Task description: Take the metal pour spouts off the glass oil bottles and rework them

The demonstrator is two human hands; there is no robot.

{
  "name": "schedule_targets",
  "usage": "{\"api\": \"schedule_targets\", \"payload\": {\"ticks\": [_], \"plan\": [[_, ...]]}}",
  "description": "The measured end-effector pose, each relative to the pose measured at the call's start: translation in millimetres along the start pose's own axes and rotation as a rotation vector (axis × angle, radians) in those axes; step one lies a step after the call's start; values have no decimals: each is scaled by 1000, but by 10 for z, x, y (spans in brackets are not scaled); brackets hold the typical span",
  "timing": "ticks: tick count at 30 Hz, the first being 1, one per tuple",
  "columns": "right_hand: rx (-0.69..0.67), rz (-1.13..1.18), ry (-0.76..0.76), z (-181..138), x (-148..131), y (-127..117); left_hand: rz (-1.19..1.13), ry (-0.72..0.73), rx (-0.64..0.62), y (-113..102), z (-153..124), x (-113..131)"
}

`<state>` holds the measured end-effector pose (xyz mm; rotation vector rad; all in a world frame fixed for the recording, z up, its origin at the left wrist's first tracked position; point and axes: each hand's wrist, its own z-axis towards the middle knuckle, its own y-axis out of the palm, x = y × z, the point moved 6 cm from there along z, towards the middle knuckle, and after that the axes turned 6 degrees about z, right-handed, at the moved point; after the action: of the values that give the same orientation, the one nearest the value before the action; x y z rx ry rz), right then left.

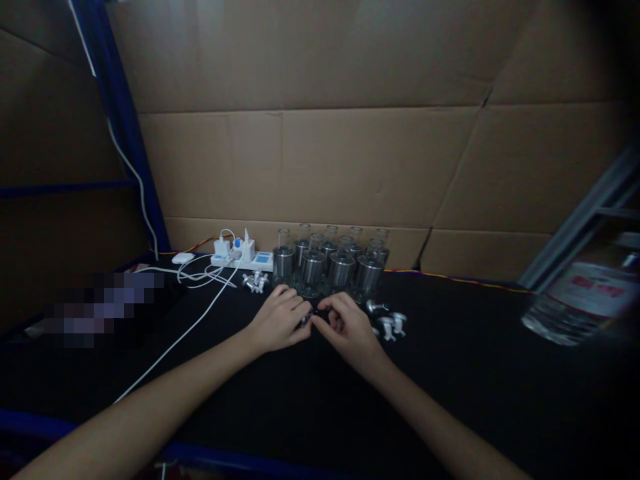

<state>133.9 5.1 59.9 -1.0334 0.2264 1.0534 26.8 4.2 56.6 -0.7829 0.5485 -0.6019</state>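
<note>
cylinders (313,267) of brushed metal and clear glass, left hand (281,319) pinching a small shiny part (306,319), right hand (351,331), grip unclear

Left hand (281,319): is pinching a small part (305,321), mostly hidden.
Right hand (351,332): is curling just beside the part, contact unclear.
Jars (313,268): are standing clustered behind the hands.
Fittings (257,283): are lying near both hands.
Bottle (583,297): is sitting far right.

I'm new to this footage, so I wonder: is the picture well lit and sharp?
Head view: dim, the black tabletop nearly featureless; dark blur in the upper right corner; the bottle soft; the small piece at the left hand too indistinct to identify.
</note>
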Motion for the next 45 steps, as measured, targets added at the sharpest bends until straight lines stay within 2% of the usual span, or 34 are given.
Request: {"api": "schedule_targets", "payload": {"ticks": [8,13,22,26,39,45], "plan": [[-134,-175,-5,-23,-21,133,76,55,-13,18,-44,35],[-155,-266,1,-62,-56,155,75,64,4,-11,-37,61],[-233,-605,-74,-76,-73,254,89,77,9,-27,-11,85],[-219,-590,-89,-73,-47,259,78,77,5,-28,-6,90],[-124,-435,23,-31,72,310,130,66,-64,41,-3,67],[-154,-477,34,-39,69,327,135,85,-66,55,-6,83]]}}
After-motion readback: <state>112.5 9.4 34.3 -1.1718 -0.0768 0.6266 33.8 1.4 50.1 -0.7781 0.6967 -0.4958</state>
